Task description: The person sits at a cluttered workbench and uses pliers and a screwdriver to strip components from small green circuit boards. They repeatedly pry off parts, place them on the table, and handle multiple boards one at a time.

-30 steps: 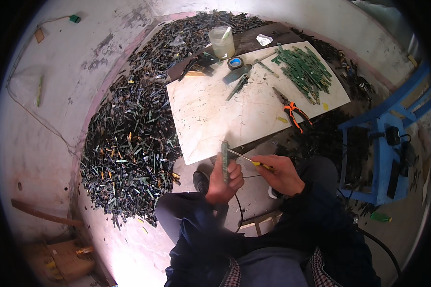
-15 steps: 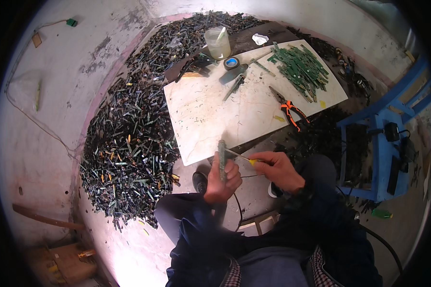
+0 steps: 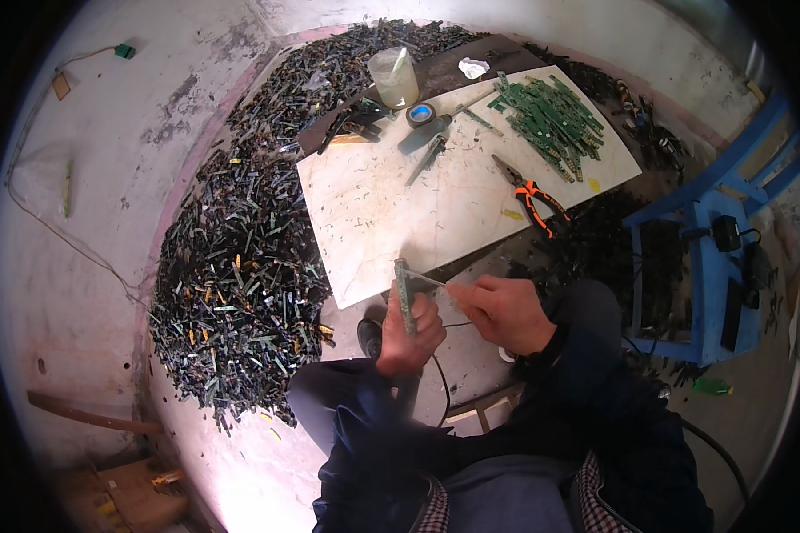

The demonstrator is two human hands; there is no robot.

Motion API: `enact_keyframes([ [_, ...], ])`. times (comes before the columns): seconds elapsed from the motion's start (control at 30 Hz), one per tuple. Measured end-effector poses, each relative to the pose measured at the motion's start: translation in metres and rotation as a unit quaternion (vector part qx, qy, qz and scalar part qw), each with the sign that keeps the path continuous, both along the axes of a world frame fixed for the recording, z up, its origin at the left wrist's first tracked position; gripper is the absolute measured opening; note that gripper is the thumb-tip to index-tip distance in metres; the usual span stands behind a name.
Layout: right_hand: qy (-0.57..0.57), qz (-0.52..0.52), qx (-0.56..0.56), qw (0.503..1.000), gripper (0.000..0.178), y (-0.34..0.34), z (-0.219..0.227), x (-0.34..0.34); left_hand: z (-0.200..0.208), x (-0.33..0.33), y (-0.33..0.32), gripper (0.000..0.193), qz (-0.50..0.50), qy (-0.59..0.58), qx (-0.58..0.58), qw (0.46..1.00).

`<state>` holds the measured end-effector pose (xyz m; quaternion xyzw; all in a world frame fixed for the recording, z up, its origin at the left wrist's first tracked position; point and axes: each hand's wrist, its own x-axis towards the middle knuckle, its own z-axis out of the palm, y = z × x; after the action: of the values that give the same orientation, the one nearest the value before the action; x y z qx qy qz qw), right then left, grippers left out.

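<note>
My left hand (image 3: 412, 338) was closed around a green strip (image 3: 405, 302), whose upper end stood clear of my fingers, just off the near edge of the board (image 3: 364, 226). My right hand (image 3: 508, 313) gripped a tool (image 3: 428, 279), handle hidden, thin shaft reaching the strip near its top. On the board, pliers (image 3: 532, 200) lay with handles spread; beyond, a strip pile (image 3: 551, 124), with tape (image 3: 420, 114) to its left. Farthest: a cup (image 3: 394, 80).

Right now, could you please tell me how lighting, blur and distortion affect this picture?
Head view: glare washes out the floor, lower left; head view: soft blur covers the sleeve below the left hand; head view: fisheye curves the wall's foot, corners black.
</note>
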<state>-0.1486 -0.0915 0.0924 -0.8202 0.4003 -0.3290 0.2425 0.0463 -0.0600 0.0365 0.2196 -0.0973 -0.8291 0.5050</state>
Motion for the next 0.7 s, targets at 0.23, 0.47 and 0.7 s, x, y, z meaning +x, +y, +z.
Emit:
enact_keyframes([
  [0.23, -0.147, 0.052, 0.266, 0.951, 0.019, -0.032, -0.002, -0.011, -0.003, 0.002, 0.001, 0.052, -0.012, -0.024, 0.008, 1.000],
  [0.47, 0.051, 0.036, 0.003, 0.998, 0.018, -0.017, 0.020, -0.003, 0.003, 0.001, 0.002, 0.053, 0.002, -0.056, 0.029, 0.998],
  [0.7, -0.072, 0.049, 0.111, 0.990, 0.017, -0.025, 0.013, -0.004, -0.002, 0.002, 0.002, 0.054, -0.004, -0.045, 0.024, 0.999],
])
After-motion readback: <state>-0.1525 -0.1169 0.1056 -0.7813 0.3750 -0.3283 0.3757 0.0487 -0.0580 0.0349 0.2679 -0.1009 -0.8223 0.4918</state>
